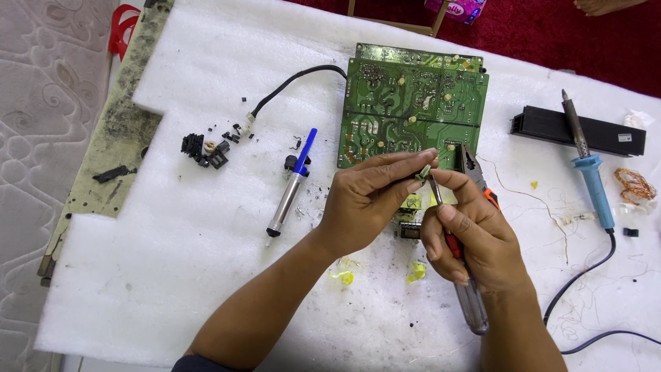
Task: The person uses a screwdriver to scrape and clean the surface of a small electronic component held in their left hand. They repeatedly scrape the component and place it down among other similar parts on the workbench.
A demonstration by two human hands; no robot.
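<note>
My left hand (372,200) pinches a small pale-green component (426,171) between thumb and fingertips, just in front of the green circuit board (413,110). My right hand (471,231) grips a screwdriver (468,303) with a clear handle, its metal tip touching that component. Orange-handled pliers (478,176) lie behind the right hand. Beneath the hands on the white foam sheet (193,275) sit a small black part with pins (410,231) and scraps of yellow tape (416,272).
A blue-and-silver desoldering pump (292,182) lies left of my hands, with loose black parts (205,150) further left. A blue-handled soldering iron (586,162), a black heat sink (578,131) and a coil of copper wire (633,184) are on the right. Red carpet lies beyond.
</note>
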